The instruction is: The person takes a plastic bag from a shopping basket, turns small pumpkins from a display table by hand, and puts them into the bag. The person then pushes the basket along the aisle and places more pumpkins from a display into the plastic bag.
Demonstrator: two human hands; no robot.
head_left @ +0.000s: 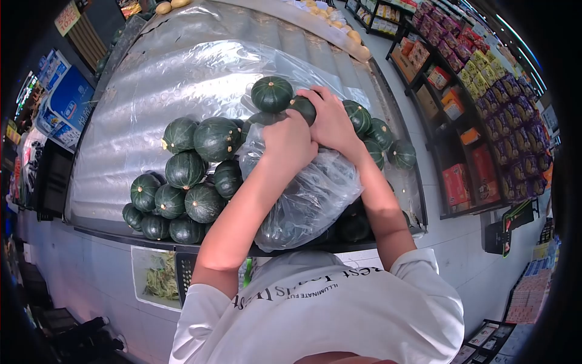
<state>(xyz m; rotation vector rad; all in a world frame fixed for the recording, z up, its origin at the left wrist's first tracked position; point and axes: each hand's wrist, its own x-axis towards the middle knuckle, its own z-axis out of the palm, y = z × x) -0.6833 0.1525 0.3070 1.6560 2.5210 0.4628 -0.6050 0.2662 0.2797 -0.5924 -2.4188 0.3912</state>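
My left hand [288, 141] is closed around the gathered mouth of a clear plastic bag [312, 197]. The bag hangs bulging in front of my chest; whatever is inside it does not show clearly. My right hand [333, 120] lies close beside the left, its fingers curled over a small dark green pumpkin [303, 110]; its thumb is hidden. Another round green pumpkin [271, 94] sits just beyond my fingertips. More pumpkins are piled to the left [216, 139] and right [356, 117] of the bag, partly covered by my forearms.
The pumpkins rest on a wide silvery display stand [151, 91] with a dark front edge. Yellow produce [354, 36] lies at its far side. Shelves of packaged goods [461, 121] stand to the right across an aisle. A white crate of greens [159, 276] sits below the front edge.
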